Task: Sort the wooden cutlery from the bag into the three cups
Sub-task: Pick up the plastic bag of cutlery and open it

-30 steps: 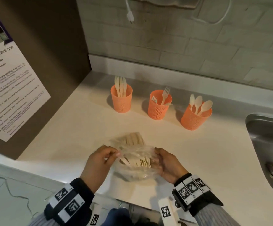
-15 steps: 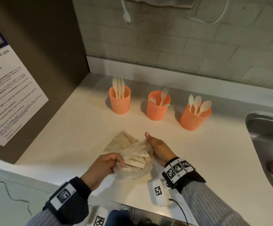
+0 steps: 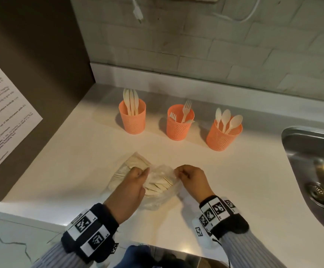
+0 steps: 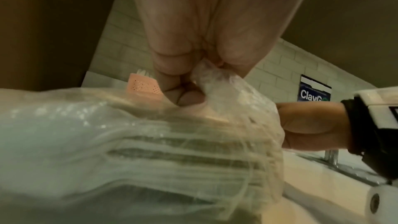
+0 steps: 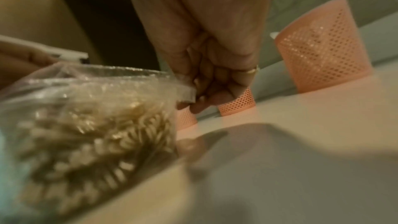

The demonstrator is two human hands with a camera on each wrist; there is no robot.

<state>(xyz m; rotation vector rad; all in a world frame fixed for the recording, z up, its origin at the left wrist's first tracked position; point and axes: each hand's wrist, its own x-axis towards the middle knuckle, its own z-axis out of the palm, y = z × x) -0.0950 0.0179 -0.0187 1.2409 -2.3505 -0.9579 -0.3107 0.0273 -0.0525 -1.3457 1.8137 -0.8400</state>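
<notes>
A clear plastic bag [image 3: 158,187] full of wooden cutlery lies on the white counter near its front edge. My left hand [image 3: 138,176] pinches the bag's left lip, and my right hand [image 3: 184,174] pinches the right lip; the mouth is held between them. In the left wrist view the left hand [image 4: 193,91] grips crumpled plastic of the bag [image 4: 150,151]. In the right wrist view the right hand [image 5: 200,98] pinches the rim of the bag [image 5: 86,125]. Three orange mesh cups stand behind: knives cup [image 3: 132,120], forks cup [image 3: 180,125], spoons cup [image 3: 223,136].
A steel sink [image 3: 312,171] sits at the right of the counter [image 3: 80,161]. A dark panel with a printed notice [image 3: 4,124] bounds the left side. A tiled wall with a hanging plug [image 3: 138,12] rises behind the cups.
My right hand moved from the bag's far side to its right lip and now pinches it. The left hand shifted up to the left lip. The bag's mouth is drawn between both hands.
</notes>
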